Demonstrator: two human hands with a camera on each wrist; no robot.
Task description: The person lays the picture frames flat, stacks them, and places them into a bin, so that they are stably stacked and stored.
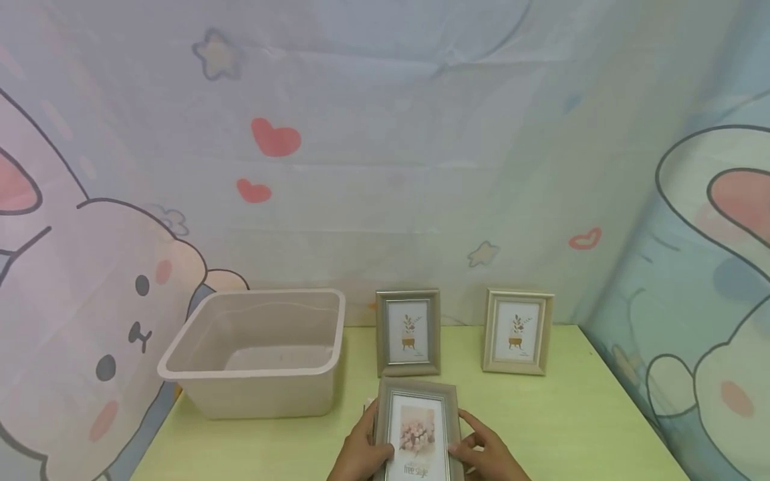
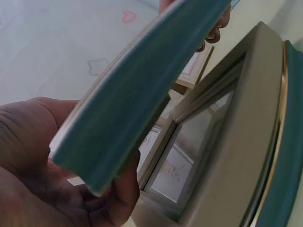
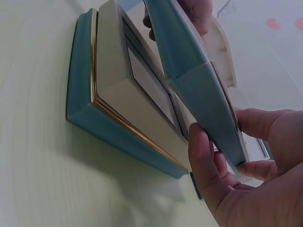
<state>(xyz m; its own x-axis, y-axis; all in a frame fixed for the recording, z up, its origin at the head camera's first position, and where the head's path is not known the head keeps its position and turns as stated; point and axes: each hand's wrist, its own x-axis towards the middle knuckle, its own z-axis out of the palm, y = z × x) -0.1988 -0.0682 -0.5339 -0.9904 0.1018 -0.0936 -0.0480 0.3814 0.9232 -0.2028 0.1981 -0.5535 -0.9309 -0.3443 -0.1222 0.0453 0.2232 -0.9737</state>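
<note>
Frame (image 1: 418,431) pinched by left hand (image 1: 361,450), right hand (image 1: 490,457).

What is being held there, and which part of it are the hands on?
A picture frame with a blossom print: the left hand grips its left side edge, the right hand its right side edge.

From here I can read "free style" on the print (image 1: 418,437) inside the held picture frame (image 1: 419,386); the tiny line (image 1: 415,463) above it blurs.
</note>
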